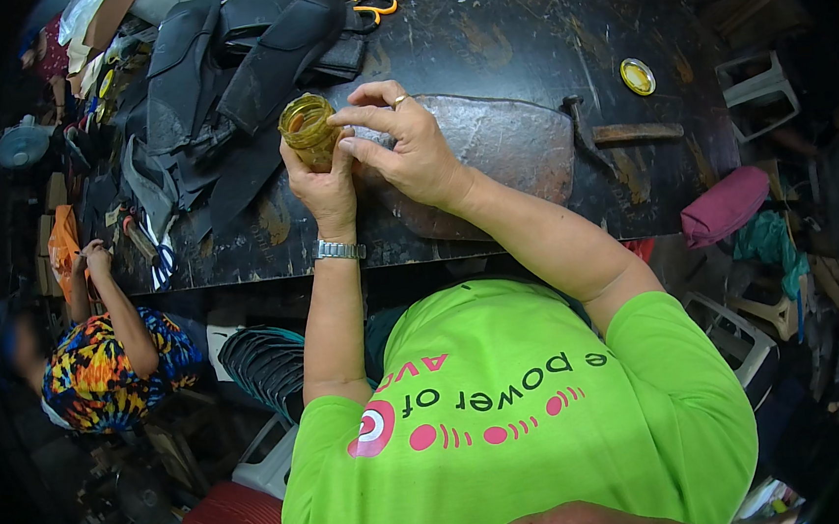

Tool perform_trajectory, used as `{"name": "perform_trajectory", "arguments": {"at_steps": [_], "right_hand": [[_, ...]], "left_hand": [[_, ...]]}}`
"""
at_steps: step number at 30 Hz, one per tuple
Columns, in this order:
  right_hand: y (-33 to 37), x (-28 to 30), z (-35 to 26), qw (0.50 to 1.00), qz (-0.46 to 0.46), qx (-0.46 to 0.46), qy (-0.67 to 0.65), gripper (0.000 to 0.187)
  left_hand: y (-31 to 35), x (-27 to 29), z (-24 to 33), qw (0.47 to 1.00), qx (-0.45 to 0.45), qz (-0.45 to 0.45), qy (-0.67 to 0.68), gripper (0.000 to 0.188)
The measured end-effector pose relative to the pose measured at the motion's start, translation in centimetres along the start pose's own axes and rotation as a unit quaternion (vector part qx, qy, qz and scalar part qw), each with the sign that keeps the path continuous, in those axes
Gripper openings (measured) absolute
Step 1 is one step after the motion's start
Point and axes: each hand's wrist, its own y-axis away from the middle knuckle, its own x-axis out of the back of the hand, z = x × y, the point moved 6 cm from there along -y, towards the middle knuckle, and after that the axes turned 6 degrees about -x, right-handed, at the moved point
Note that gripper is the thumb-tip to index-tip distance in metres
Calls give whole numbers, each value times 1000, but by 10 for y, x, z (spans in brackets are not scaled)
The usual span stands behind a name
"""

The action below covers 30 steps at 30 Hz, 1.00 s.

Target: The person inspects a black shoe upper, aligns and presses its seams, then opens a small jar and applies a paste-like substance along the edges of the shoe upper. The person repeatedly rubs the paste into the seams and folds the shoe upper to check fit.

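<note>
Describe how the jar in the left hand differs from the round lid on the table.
The jar is held by the left hand; the lid lies on the table.
The jar is deep-walled, the lid shallow.
The jar is see-through amber; the lid has a pale middle.
Both are round and yellowish.

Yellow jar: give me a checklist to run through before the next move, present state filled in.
1. Yellow jar secured: ok, the left hand is wrapped around it.
2. Mouth of the jar uncovered: ok, no lid on it; a round lid lies apart on the table.
3. Right hand holding something: cannot tell; its fingertips are at the jar's rim, but any small item there is unclear.
4. Jar's contents: cannot tell, too unclear inside.
5. Hammer away from the hands: ok, it lies to their right.
6. Orange-handled scissors away from the hands: ok, beyond the jar.
</note>
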Motion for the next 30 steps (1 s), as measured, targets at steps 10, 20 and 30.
{"name": "perform_trajectory", "arguments": {"at_steps": [10,20,30], "right_hand": [[-10,16,8,990,86,-27,-107,27],[1,193,12,902,175,12,395,60],[45,372,83,718,100,-294,623,64]], "left_hand": [[3,-10,4,995,-69,-59,-28,75],[5,-5,10,979,-119,-70,-150,73],[6,-49,67,972,-160,-165,-50,62]]}}
